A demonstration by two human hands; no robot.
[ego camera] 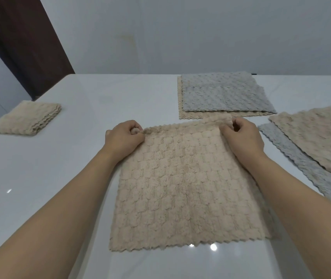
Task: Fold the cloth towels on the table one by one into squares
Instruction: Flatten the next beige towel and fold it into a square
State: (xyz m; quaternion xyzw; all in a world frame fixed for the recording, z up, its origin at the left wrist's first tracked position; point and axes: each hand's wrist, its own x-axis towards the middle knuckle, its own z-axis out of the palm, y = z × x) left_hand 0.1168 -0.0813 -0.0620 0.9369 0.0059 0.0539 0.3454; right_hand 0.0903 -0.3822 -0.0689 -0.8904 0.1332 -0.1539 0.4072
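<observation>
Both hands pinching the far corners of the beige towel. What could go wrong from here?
1. The left hand and right hand pinch the beige towel at slightly uneven heights, so the fold may land skewed.
2. The far edge nearly touches the grey-on-beige stack; lifting could drag it.
3. The glossy table may let the near edge slide.

Glossy white table, plain pale wall behind, dark brown door far left
</observation>
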